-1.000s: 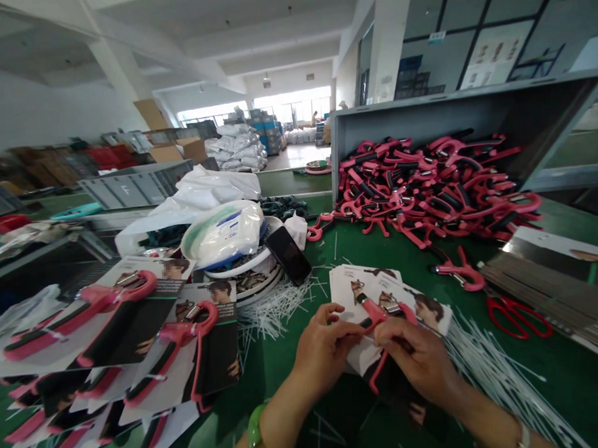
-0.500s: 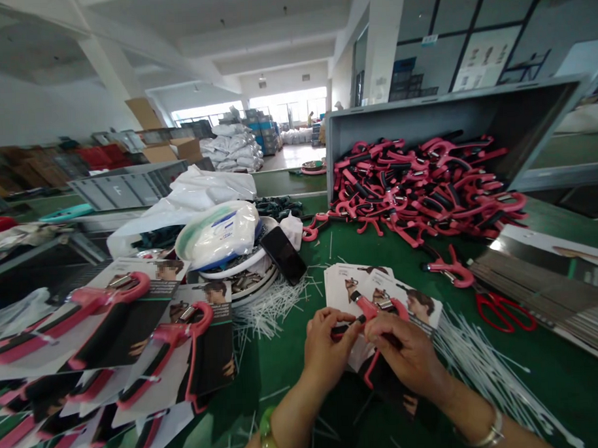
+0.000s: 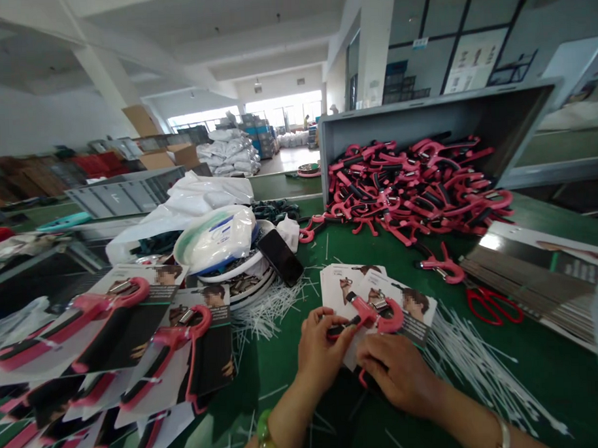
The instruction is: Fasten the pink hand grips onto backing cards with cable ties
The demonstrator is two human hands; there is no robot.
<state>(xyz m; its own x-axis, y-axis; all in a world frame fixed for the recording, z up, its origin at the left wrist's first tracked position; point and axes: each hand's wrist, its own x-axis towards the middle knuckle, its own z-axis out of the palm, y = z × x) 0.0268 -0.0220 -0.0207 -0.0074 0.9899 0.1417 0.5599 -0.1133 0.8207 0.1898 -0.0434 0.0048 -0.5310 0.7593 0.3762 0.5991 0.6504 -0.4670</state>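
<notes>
From the head camera, the left hand [image 3: 323, 354] pinches a pink-and-black hand exerciser [image 3: 365, 313] in a narrow grip above a stack of printed cards [image 3: 338, 288] on the green bench [image 3: 544, 366]. The right hand [image 3: 397, 377] lies over the cards; its grip is partly hidden. White plastic ties [image 3: 471, 368] lie just right, and pink exercisers [image 3: 405, 187] spill from a tilted grey crate [image 3: 422, 105].

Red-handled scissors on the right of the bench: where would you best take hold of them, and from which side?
Probably by the red finger loops, coming from the near side. They lie flat on the green mat, and the loops are the part that stands clear of the stack of printed cards. The right hand is the closer hand.
</notes>
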